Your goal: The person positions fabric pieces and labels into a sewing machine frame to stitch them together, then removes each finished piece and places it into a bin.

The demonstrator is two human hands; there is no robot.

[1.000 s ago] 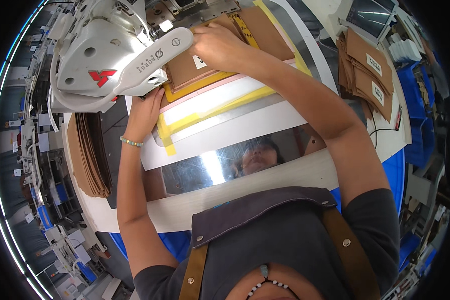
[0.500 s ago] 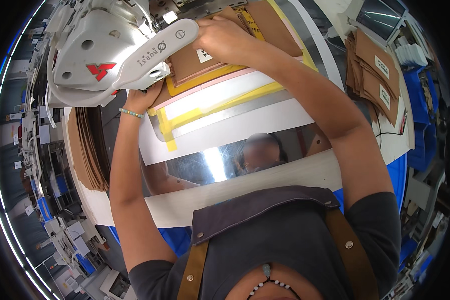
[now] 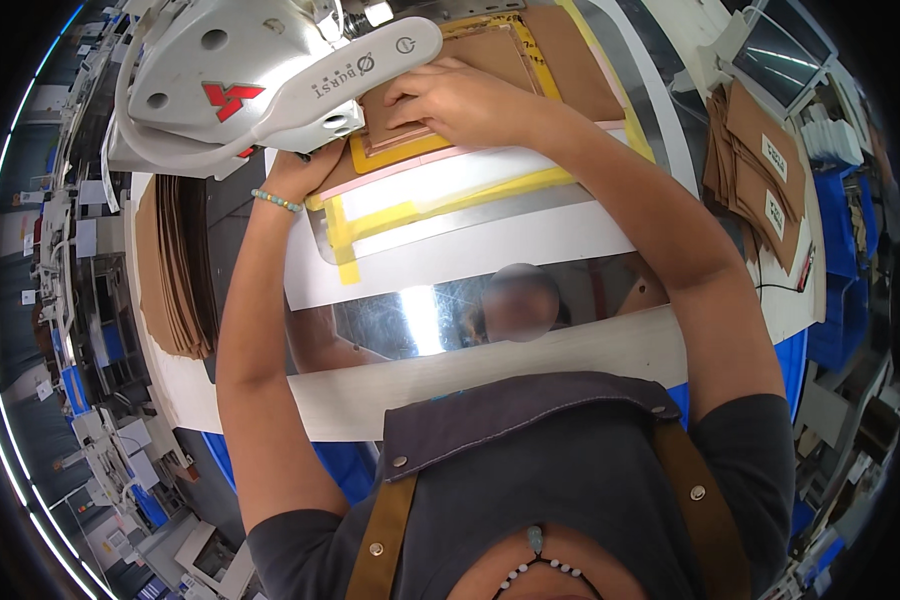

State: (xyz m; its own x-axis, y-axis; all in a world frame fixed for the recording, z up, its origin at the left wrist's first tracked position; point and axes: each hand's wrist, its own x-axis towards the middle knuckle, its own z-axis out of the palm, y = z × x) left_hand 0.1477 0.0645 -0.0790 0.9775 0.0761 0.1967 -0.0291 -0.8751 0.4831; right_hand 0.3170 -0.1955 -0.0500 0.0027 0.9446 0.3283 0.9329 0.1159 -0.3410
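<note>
My right hand (image 3: 460, 100) rests with its fingers apart on a brown flat panel (image 3: 395, 105), which lies inside a yellow frame (image 3: 375, 163). My left hand (image 3: 295, 178), with a beaded bracelet at the wrist, is at the left end of the same work, beside a pink-edged strip (image 3: 345, 184). Its fingertips are partly hidden by the white sewing machine head (image 3: 185, 95), so its grip is unclear. A grey-white arm-shaped cover (image 3: 355, 80) of the machine reaches over the panel's left part. Yellow tape (image 3: 450, 208) borders a white sheet below the frame.
A shiny metal plate (image 3: 370, 330) lies along the table's near side. Brown pieces stand stacked at the left (image 3: 175, 270). More brown pieces with white labels (image 3: 760, 170) lie at the right, near a screen (image 3: 785, 50) and blue bins (image 3: 835, 240).
The machine and work sit a little higher and further right in view. My right hand's fingers have spread over the panel, and the white label beneath them no longer shows.
</note>
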